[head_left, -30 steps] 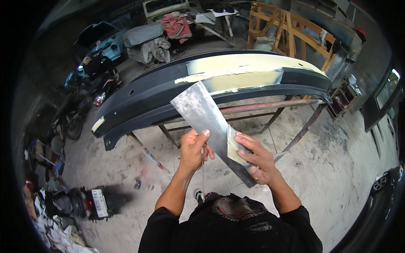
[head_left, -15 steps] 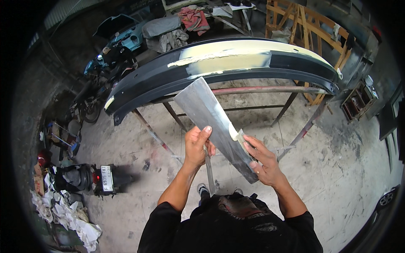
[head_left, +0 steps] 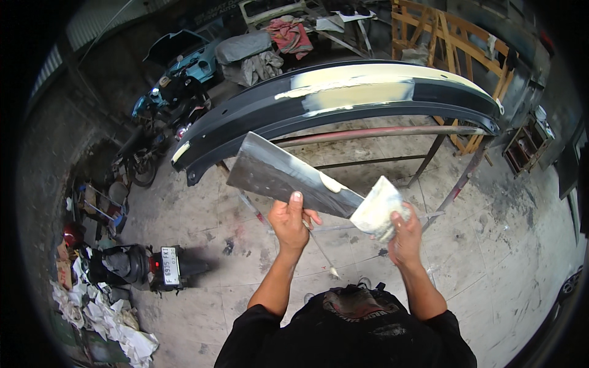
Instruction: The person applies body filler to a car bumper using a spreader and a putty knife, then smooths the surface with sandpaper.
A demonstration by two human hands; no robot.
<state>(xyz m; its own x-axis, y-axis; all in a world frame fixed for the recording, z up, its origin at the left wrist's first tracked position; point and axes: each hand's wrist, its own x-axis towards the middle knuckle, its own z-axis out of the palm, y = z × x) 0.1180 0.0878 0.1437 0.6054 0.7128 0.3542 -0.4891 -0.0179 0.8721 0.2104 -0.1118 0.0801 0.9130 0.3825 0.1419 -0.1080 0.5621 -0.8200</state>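
Plate [head_left: 293, 179] obstructs left side; gap between spreader [head_left: 375, 208] and rail [head_left: 374, 132] seems open.

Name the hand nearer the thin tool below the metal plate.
Left: the left hand holds the thin tool; the right hand is off to its right, holding a smeared spreader.

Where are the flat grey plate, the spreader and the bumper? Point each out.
Flat grey plate [head_left: 283, 174]: head view, middle of its face.
Spreader [head_left: 377, 207]: head view, its pale, smeared blade.
Bumper [head_left: 353, 93]: head view, its pale yellow middle.
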